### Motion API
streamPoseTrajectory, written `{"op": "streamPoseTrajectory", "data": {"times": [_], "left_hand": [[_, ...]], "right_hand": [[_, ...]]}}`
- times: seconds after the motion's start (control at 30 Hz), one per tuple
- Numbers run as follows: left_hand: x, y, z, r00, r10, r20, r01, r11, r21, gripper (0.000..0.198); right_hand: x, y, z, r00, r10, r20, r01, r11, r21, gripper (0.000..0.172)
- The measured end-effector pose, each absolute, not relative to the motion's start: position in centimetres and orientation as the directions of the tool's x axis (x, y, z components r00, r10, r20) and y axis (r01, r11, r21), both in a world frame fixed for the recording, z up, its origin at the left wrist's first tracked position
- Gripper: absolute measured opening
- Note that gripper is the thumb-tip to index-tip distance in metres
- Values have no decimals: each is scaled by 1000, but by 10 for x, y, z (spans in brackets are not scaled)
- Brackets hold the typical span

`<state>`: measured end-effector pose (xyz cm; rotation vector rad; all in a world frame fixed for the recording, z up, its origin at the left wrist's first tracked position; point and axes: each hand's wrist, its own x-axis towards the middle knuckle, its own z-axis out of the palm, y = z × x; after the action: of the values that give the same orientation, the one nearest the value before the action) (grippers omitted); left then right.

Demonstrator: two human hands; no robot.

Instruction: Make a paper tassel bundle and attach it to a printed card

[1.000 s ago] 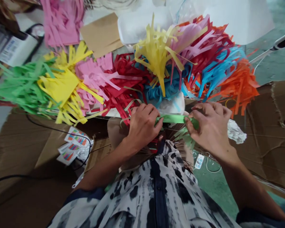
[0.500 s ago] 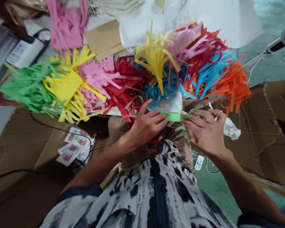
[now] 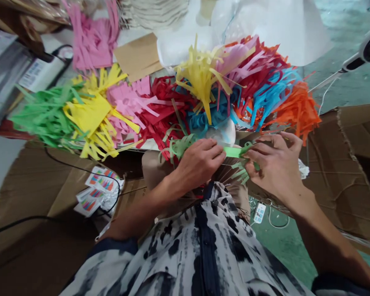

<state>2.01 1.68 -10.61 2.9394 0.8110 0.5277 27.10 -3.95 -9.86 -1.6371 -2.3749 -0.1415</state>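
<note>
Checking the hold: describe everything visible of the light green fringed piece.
The light green fringed piece looks like thin paper or fabric. A flat band spans roughly level between the left grip and right grip, which pinch it and hide its ends. Narrow strips splay beside each. In the view, it sits below the blue fringe.

Light soft, dim | white sheet (image 3: 290, 37) brightest | cardboard (image 3: 21, 250) lower left shadowed | slight overall blur | edges stretched

table (image 3: 150, 144) | fringed bundles (image 3: 89, 113) in several colours | brown card (image 3: 138, 56)
</note>
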Motion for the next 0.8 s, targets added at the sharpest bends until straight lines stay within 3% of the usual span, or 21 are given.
{"op": "streamPoseTrajectory", "data": {"times": [0.13,0.43,0.8], "left_hand": [[28,18,-125,806,545,231,523,-838,155,23],[19,22,-127,738,621,264,571,-783,246,17],[4,34,-124,591,783,193,701,-617,358,22]], "right_hand": [[261,-40,-99,-353,889,293,925,378,-33,11],[257,-27,-118,-402,860,315,903,430,-21,14],[264,-26,-116,-159,953,258,932,231,-281,13]]}}
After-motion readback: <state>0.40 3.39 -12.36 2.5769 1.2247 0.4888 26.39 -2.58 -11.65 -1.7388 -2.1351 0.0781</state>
